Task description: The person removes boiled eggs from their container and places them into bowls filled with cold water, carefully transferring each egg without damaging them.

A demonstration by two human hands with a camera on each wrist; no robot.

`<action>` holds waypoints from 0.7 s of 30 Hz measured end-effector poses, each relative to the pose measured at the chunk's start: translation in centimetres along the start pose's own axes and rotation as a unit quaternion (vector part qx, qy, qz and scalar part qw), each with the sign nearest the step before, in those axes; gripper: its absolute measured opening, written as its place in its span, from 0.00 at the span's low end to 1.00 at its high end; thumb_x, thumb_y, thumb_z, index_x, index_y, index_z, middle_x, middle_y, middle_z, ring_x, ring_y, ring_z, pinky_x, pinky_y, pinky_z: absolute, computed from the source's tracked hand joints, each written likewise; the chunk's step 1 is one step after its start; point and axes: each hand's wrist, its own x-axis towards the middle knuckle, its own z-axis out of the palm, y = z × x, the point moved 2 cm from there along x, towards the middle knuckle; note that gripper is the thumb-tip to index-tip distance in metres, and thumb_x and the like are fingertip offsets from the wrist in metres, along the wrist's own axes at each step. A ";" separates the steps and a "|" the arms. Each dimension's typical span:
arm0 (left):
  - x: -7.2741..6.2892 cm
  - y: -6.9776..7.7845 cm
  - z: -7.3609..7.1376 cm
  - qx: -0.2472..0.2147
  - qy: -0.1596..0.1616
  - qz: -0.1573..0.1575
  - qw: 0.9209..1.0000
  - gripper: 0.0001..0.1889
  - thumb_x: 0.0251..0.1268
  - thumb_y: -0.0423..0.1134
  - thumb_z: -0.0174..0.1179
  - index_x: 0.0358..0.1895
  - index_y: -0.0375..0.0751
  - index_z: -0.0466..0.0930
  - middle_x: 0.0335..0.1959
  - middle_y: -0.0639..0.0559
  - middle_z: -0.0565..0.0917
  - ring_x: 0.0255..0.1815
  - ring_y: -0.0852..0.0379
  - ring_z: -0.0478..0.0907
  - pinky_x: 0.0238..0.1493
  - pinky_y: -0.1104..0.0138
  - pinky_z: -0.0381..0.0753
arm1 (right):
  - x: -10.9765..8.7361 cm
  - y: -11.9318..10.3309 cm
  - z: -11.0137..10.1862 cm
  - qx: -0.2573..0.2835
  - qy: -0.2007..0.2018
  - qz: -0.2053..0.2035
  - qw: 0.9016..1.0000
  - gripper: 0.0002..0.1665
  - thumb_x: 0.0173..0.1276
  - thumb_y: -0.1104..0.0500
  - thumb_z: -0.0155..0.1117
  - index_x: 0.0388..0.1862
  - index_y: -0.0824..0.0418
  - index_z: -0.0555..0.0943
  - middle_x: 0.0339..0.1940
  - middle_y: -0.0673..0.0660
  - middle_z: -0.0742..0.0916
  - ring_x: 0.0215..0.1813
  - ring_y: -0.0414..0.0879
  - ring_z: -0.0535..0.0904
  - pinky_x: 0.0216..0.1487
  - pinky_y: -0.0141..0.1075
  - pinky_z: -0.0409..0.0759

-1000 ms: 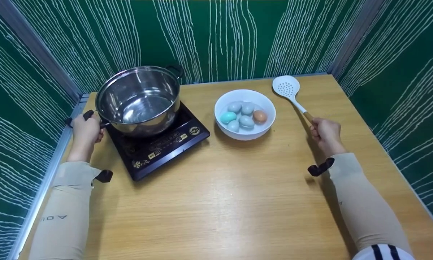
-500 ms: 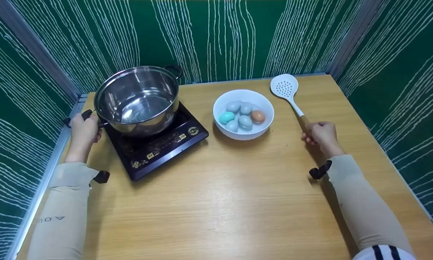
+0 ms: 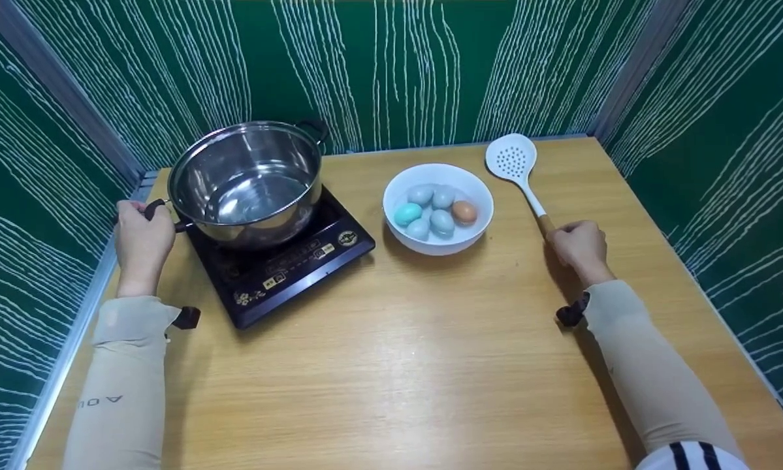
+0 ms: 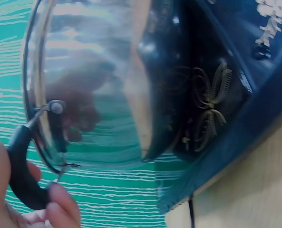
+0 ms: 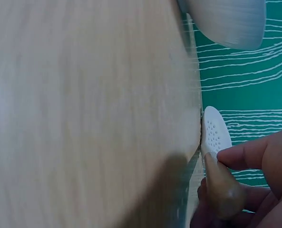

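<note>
A large steel pot (image 3: 247, 209) with black handles sits on a black induction cooker (image 3: 293, 261) at the left. My left hand (image 3: 144, 238) holds the pot's near-left handle; in the left wrist view, fingers (image 4: 64, 204) curl round the black handle (image 4: 24, 166). On the right, my right hand (image 3: 580, 248) grips the wooden handle (image 5: 221, 190) of a white skimmer (image 3: 512, 156). The skimmer's perforated head points toward the back edge, low over the table. Between them stands a white bowl (image 3: 438, 245) with several pale blue eggs (image 3: 441, 222), a turquoise egg (image 3: 408, 213) and a brown egg (image 3: 464, 211).
The wooden table (image 3: 391, 365) spreads in front of the cooker and bowl. Green walls (image 3: 424, 72) with white lines enclose its back and sides. Black wrist mounts (image 3: 185, 318) stick out from both sleeves.
My left hand has shifted at the pot handle, its fingertips now hidden in the head view. My right hand has moved slightly left and turned on the skimmer's handle.
</note>
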 end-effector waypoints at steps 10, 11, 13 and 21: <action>-0.9 1.3 0.9 0.032 0.045 0.035 0.998 0.33 0.86 0.51 0.39 0.82 0.34 0.61 0.80 0.33 0.64 0.76 0.37 0.66 0.78 0.44 0.70 | 0.0 0.3 0.3 -0.014 0.013 -0.035 0.999 0.21 0.78 0.58 0.63 0.62 0.70 0.84 0.25 0.51 0.85 0.24 0.42 0.80 0.24 0.35 0.79; -1.0 1.6 1.0 0.036 0.051 0.049 0.997 0.33 0.86 0.52 0.39 0.82 0.34 0.61 0.81 0.33 0.63 0.78 0.36 0.65 0.79 0.43 0.68 | 0.0 0.4 0.3 -0.014 0.016 -0.036 0.999 0.21 0.78 0.58 0.64 0.62 0.70 0.84 0.28 0.54 0.86 0.24 0.42 0.80 0.24 0.34 0.81; -1.4 2.2 1.2 0.049 0.066 0.078 0.994 0.34 0.86 0.53 0.39 0.82 0.33 0.61 0.83 0.32 0.61 0.82 0.34 0.62 0.82 0.41 0.63 | 0.1 0.5 0.2 -0.014 0.017 -0.037 0.999 0.22 0.77 0.58 0.65 0.62 0.70 0.84 0.36 0.59 0.89 0.25 0.41 0.82 0.25 0.34 0.83; -3.5 5.2 2.8 0.121 0.115 0.192 0.967 0.34 0.86 0.55 0.44 0.79 0.31 0.66 0.85 0.30 0.60 0.90 0.32 0.47 0.88 0.43 0.23 | -1.0 -1.9 -0.9 -0.014 0.001 -0.009 1.000 0.32 0.83 0.51 0.59 0.78 0.66 0.73 0.67 0.69 0.82 0.54 0.55 0.81 0.47 0.40 0.85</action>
